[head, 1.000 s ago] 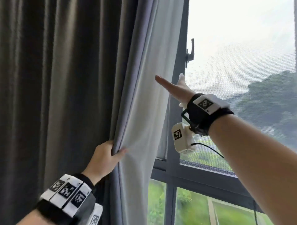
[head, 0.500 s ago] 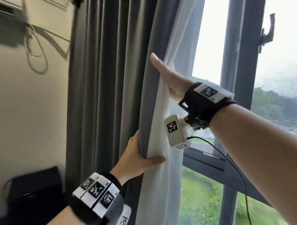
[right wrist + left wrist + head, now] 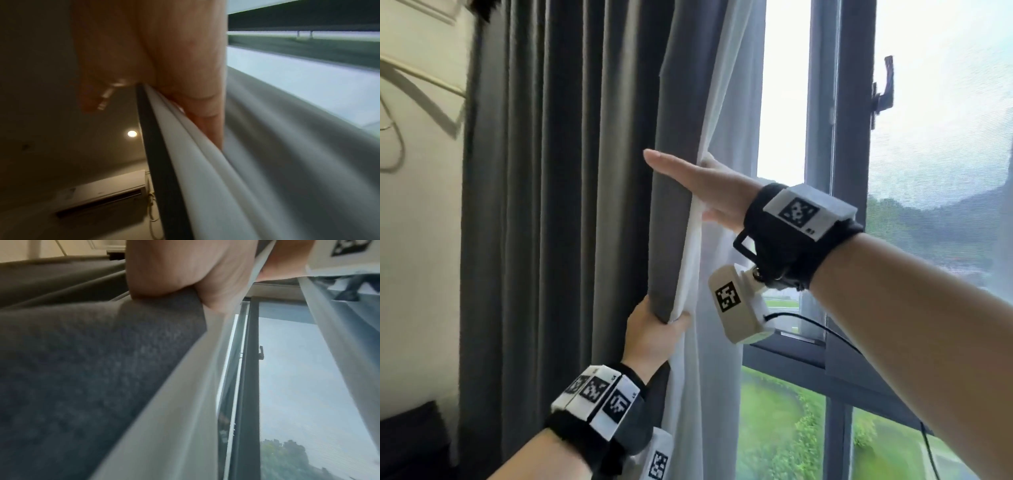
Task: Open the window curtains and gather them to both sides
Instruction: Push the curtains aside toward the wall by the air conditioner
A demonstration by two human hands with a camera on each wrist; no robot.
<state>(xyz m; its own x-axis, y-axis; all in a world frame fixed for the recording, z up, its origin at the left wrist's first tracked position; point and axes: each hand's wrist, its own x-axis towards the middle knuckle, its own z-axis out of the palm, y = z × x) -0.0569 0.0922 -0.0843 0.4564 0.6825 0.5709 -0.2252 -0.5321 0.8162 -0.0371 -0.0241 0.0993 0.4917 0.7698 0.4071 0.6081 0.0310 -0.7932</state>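
The dark grey curtain [image 3: 571,205] is bunched in folds at the left side of the window [image 3: 941,154], next to the cream wall [image 3: 417,240]. A thin white curtain [image 3: 709,377] hangs just behind its edge, on the window side. The edge of the grey curtain is gripped by the left hand [image 3: 650,337], low down, with the thumb curled round the front of the fold and some white cloth caught there too. In the left wrist view the grey cloth is seen squeezed under the thumb. Higher up, the same edge is held by the right hand [image 3: 709,186]. Its thumb is laid flat and straight across the front of the grey fold. Its fingers [image 3: 205,123] are tucked behind, against the white cloth. To the right, the dark window frame [image 3: 822,171] and a black handle [image 3: 883,90] can be seen, with green trees outside.
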